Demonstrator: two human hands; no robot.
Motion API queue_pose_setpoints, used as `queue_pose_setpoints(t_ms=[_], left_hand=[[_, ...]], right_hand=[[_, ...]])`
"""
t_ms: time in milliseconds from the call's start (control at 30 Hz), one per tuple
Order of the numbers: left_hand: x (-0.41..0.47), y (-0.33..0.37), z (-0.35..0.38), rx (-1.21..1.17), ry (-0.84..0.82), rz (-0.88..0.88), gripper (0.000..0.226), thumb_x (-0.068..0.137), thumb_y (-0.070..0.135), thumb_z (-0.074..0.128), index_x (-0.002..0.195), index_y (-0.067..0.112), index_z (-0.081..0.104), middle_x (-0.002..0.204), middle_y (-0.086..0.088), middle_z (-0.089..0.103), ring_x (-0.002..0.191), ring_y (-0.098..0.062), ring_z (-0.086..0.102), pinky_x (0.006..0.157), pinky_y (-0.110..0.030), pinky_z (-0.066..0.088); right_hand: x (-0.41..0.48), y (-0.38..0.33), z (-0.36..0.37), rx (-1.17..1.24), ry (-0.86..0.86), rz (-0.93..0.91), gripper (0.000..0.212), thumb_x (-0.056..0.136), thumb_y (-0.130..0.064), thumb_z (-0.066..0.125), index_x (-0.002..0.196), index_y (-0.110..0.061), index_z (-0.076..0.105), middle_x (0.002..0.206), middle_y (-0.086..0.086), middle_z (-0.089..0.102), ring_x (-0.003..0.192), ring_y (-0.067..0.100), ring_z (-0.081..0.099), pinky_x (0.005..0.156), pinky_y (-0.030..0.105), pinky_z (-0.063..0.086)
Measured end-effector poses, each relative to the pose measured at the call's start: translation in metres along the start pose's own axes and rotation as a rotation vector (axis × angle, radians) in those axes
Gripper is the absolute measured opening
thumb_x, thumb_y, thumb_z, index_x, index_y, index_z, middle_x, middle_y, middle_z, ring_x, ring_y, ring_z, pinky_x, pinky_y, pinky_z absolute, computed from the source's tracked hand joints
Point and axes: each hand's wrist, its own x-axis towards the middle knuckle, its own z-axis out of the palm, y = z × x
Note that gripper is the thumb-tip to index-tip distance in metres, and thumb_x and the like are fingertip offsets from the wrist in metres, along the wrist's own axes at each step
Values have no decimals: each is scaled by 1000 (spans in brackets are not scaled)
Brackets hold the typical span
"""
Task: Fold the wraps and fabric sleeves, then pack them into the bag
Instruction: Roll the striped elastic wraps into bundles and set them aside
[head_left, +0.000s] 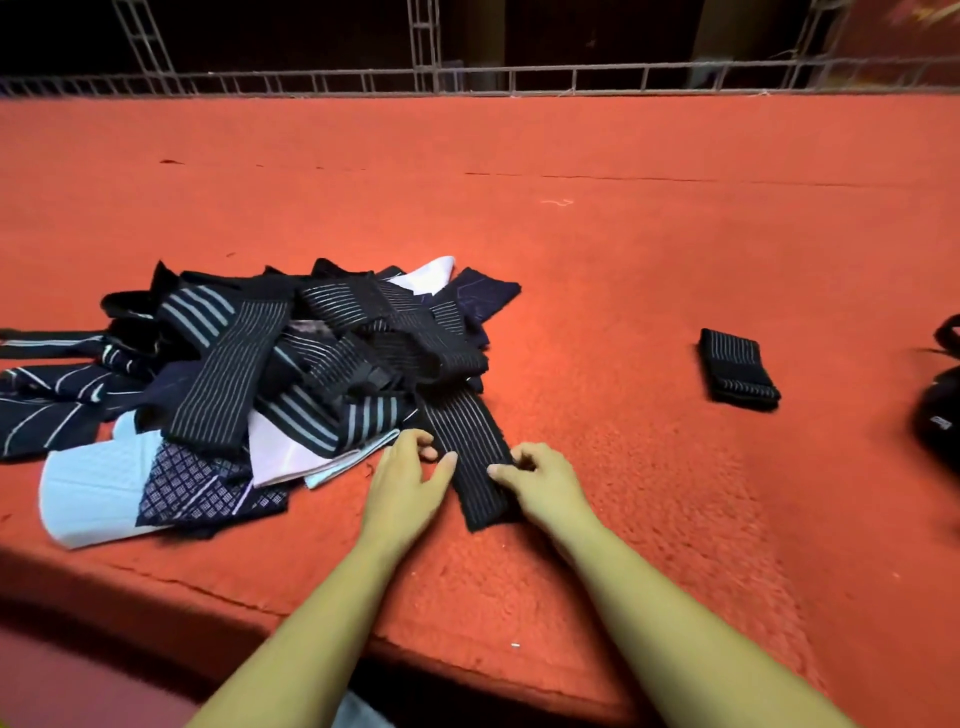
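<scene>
Black striped wrap (470, 452) is lying on the red bench (623, 260), its far end reaching the pile (270, 364); we are pinching its side edges with our left hand (410, 480) and right hand (543, 480). A folded wrap (737, 371) is sitting near the bag (941, 415).

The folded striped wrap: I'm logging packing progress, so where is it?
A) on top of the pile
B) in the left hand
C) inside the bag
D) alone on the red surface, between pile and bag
D: the folded wrap lies by itself on the red surface, apart from the pile and the bag, while the left hand and right hand pinch an unfolded wrap.
</scene>
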Motion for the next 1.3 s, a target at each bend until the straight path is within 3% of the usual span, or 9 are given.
queue_pose_setpoints(t_ms=[100,267,400,633,733,867,967,1067,1300], left_hand=[[0,-1,1,-79,-5,-16,28,89,50,63,102,27,53,86,15,59,82,-10,56,79,-35,45],[-5,3,-2,-236,-69,-11,47,80,70,47,94,26,57,85,3,67,83,-14,63,80,-32,47],[-8,30,5,-401,-112,-73,29,90,51,61,95,23,57,86,-2,69,84,-18,68,81,-34,52],[12,103,6,-1220,-42,-515,16,100,20,57,107,7,64,107,-11,74,94,-22,71,88,-38,58],[8,109,5,-1151,-55,-559,9,100,10,56,98,9,65,98,-9,73,85,-20,70,95,-44,54],[-17,113,9,-1184,-124,-574,12,99,3,54,101,5,65,89,-7,74,69,-13,73,59,-27,60],[-34,108,11,-1197,-171,-567,16,98,3,54,108,5,66,89,-5,77,74,-15,74,61,-25,59],[-40,102,7,-1178,-218,-552,18,98,4,54,111,8,66,92,-5,77,78,-15,74,62,-25,59],[-7,84,-31,-831,-121,-572,28,99,36,57,89,11,64,70,0,71,65,-17,67,61,-25,52]], right_hand=[[-7,3,-32,484,-96,127,33,84,-2,63,61,-18,46,55,-1,49,53,12,45,49,25,32],[-25,18,-85,715,-107,172,29,73,4,54,60,-17,39,57,5,42,51,17,44,46,25,31],[-39,25,-113,697,-155,169,28,69,2,53,62,-18,35,59,3,38,53,15,40,46,24,28],[-52,30,-121,588,-316,220,28,57,-7,61,62,-21,37,65,6,39,58,14,41,52,30,29],[-50,30,-130,444,-347,185,24,61,-14,75,67,-19,52,72,10,52,65,18,51,59,31,36],[-28,10,-124,361,-230,91,19,86,-24,73,99,-12,67,89,5,69,79,13,63,72,26,46],[-8,-16,-93,229,-143,28,38,89,-49,65,99,-12,69,85,-1,70,76,10,63,73,24,48],[2,-33,-56,156,-150,37,31,94,-39,63,84,-10,68,67,-3,60,58,8,52,52,16,40],[3,-41,-46,123,-131,-20,16,92,-18,66,83,-5,67,71,4,59,63,13,49,55,26,36]])
